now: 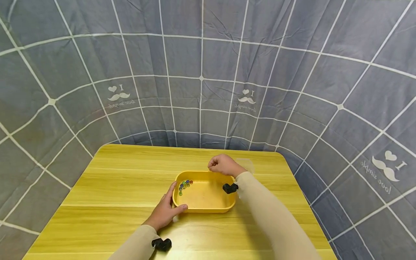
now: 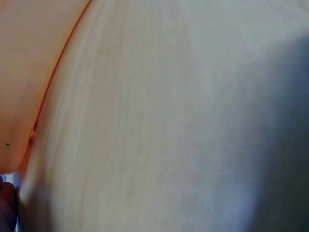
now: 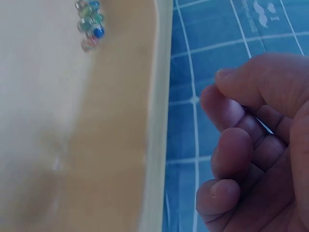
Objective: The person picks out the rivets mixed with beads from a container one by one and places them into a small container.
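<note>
A yellow plastic tub [image 1: 208,209] with rounded corners sits on the wooden table. Several coloured glass marbles [image 1: 184,185] lie clustered at its left end; they also appear at the top of the right wrist view. My left hand [image 1: 165,213] holds the tub's near left corner, fingers along the left side and thumb at the near rim. Over the tub's far rim is my right hand [image 1: 224,165]. In the right wrist view, its thumb meets the index finger and the other fingers curl in, with nothing visible between them.
A faint translucent item [image 1: 246,164] lies on the table [image 1: 130,180] behind the right wrist. Grey-blue curtain [image 1: 182,90] with white grid lines surrounds the table's far edge and sides. Black wrist cameras sit on both sleeves.
</note>
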A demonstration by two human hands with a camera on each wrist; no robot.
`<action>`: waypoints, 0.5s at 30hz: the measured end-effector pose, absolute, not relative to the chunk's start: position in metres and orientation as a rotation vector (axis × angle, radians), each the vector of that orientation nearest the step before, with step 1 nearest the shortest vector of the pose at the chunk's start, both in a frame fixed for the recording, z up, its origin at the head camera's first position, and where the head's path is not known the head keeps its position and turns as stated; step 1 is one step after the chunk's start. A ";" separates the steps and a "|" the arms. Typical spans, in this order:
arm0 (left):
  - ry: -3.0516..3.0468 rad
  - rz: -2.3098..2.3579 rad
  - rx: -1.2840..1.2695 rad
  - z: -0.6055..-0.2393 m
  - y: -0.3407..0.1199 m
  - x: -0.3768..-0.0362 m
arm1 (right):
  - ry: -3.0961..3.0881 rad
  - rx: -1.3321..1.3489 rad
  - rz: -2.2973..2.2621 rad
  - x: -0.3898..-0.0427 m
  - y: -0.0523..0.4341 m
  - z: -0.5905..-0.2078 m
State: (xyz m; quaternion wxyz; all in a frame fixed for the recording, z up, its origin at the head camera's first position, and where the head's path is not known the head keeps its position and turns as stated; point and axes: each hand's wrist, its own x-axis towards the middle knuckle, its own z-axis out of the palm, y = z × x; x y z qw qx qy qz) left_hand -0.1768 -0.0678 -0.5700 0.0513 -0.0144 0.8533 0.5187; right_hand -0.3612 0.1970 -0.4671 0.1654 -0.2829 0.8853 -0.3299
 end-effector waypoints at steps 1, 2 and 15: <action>2.595 1.580 -0.043 -0.570 -0.068 -0.177 | 2.530 -0.798 -0.943 -0.363 0.201 -0.466; 2.595 1.582 -0.042 -0.570 -0.068 -0.177 | 2.537 -0.786 -0.948 -0.364 0.205 -0.465; 2.579 1.593 -0.048 -0.570 -0.068 -0.178 | 2.628 -0.683 -0.991 -0.387 0.258 -0.463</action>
